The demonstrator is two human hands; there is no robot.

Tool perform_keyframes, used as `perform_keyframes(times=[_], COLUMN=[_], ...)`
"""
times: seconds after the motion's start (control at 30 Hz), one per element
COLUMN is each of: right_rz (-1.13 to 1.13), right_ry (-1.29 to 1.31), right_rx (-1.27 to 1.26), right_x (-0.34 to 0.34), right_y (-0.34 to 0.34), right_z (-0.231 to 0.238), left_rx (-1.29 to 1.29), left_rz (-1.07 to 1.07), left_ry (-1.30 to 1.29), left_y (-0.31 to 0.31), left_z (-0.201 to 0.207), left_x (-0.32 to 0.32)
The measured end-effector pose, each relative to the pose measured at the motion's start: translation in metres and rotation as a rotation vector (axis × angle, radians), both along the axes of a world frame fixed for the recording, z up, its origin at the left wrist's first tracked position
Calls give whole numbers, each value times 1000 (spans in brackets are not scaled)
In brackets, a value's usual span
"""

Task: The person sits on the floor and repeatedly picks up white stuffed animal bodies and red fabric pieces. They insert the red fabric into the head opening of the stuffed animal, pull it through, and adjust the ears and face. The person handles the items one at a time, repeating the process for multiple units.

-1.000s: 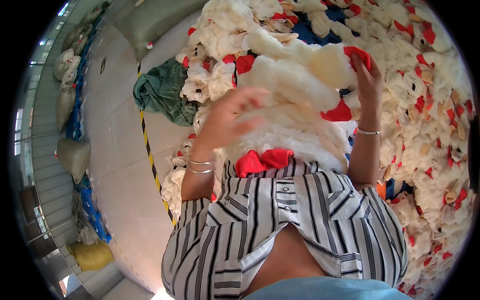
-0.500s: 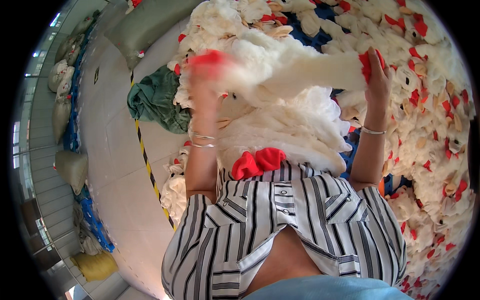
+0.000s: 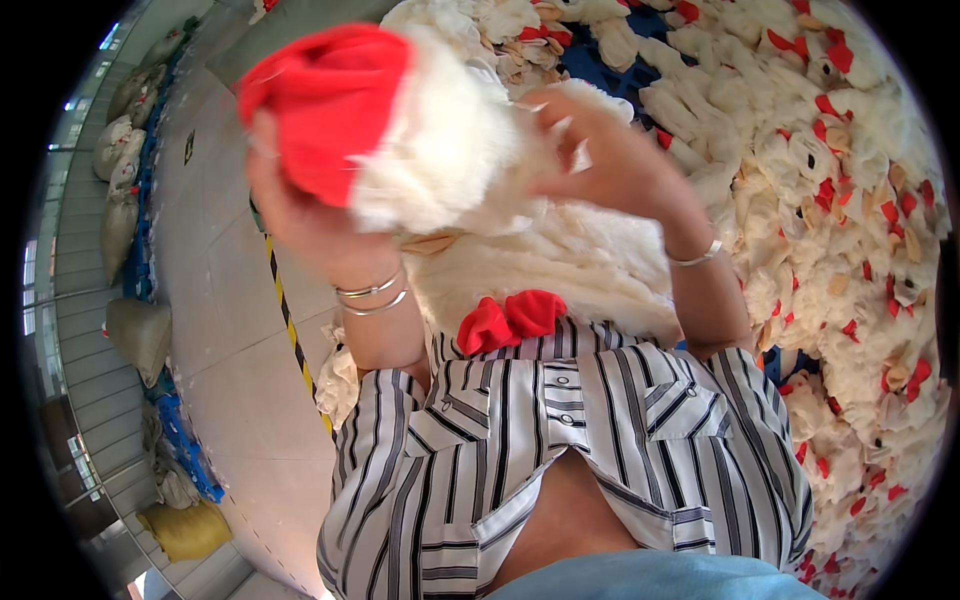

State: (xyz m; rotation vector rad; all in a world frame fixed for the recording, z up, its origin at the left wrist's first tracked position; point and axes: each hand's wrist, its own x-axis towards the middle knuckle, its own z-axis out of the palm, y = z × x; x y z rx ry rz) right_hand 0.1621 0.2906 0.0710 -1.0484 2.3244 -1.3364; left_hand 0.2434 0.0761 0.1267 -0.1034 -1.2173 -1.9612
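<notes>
An unfilled plush piece of white fur [image 3: 440, 130] with a red fabric end [image 3: 330, 95] is raised in front of me. My left hand [image 3: 315, 225] is closed around the red end. Close to the other end, my right hand [image 3: 625, 165] is blurred, thumb and fingers apart; a small pale and red bit shows among its fingers. Whether that hand touches the fur is unclear. Below, a stack of white plush skins [image 3: 570, 265] rests against my front, with two red fabric ends [image 3: 510, 320] against my striped shirt.
A large heap of white plush skins [image 3: 690, 110] with red parts spreads ahead and to the right over blue pallets [image 3: 610, 75]. Left runs a yellow-black floor stripe [image 3: 285, 310]. Stuffed sacks [image 3: 140, 330] line the left wall, with a yellow sack [image 3: 187, 530] lower down.
The plush piece was stretched between both hands. Now my left hand has brought its red end closer and leftward, while my right hand has come inward from the right and its fingers have parted.
</notes>
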Motion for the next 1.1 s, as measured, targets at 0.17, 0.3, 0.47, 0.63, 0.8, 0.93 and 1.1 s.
perform_keyframes(times=[0.17, 0.3, 0.47, 0.63, 0.8, 0.93, 1.1], right_rz=[58, -467, -598, -271, 61, 77, -279], right_ry=[-80, -49, 126, -155, -179, -281, -433], right_rx=[-9, -566, -1012, -148, 488, 221, -585], right_x=[-25, -77, -63, -51, -34, -41, -67], right_y=[-16, 64, 122, 20, -53, -46, -17], right_z=[-39, 1, 48, -28, -172, -163, -87], left_rx=[159, 94, 210, 65, 25, 109, -7], left_rz=[-641, -757, -649, -628, -659, -606, -443], left_ry=[28, 8, -45, -89, -91, -130, -341], left_y=[21, -46, -49, -30, -22, -35, -43], left_z=[-3, -27, -42, -41, -37, -56, -91], left_x=[-21, -19, -21, -31, -40, -33, -28])
